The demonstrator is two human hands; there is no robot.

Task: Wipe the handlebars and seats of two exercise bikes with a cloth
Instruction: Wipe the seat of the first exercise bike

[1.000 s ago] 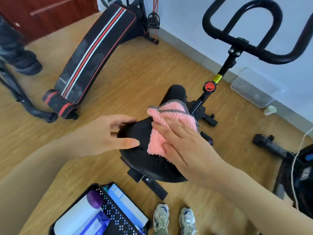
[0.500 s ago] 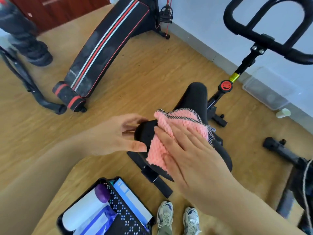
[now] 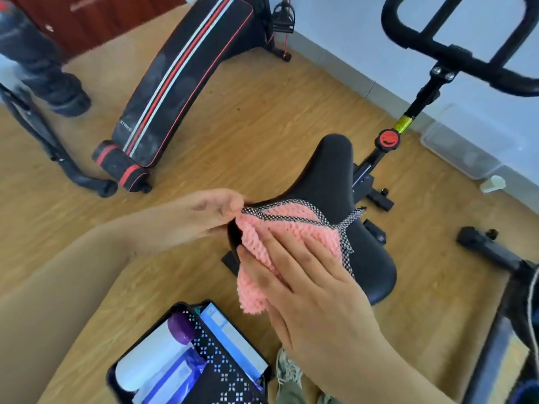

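A black bike seat (image 3: 329, 182) fills the middle of the view, its narrow nose pointing away from me. A pink knitted cloth (image 3: 294, 231) with a black-and-white mesh edge lies over the seat's wide rear left part and hangs off its near edge. My right hand (image 3: 309, 275) presses flat on the cloth with straight fingers. My left hand (image 3: 213, 211) grips the seat's left rear edge, fingers curled, right beside the cloth's corner. The bike's black handlebar (image 3: 455, 51) rises at the top right above a post with a red knob (image 3: 387, 138).
A black sit-up bench (image 3: 180, 80) with red and white stripes lies at the upper left. A person's dark trouser legs (image 3: 38, 62) stand far left. An open black case (image 3: 189, 360) with a white bottle sits below. A second machine's frame (image 3: 501, 258) is at the right.
The cloth and my right hand have slid toward the seat's rear left edge, and the cloth now hangs over it. My left hand has curled tighter onto that edge. The view has shifted.
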